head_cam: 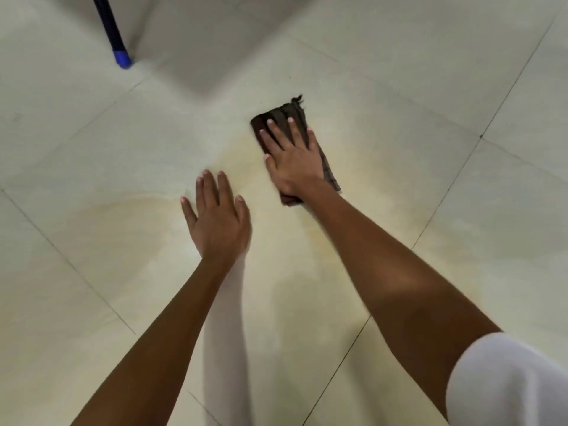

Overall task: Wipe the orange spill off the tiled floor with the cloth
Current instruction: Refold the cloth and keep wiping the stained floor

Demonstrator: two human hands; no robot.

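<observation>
Fingers straight: right hand presses dark brown cloth, hiding its middle; left hand spread flat over pale tiled floor.

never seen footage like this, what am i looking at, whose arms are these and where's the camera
There is no machine: these are a person's two bare arms, filmed by one wide-angle camera worn on their head, looking forward and down, so the arms reach in from the bottom edge. The right hand lies flat, fingers straight, pressing a dark brown cloth onto the pale tiled floor. The left hand is spread open beside it, low over the tiles, holding nothing. The faint orange-yellow smear around both hands is the spill. At top left stands a dark pole with a blue tip; what it belongs to is out of view. The white at bottom right is a sleeve.
</observation>
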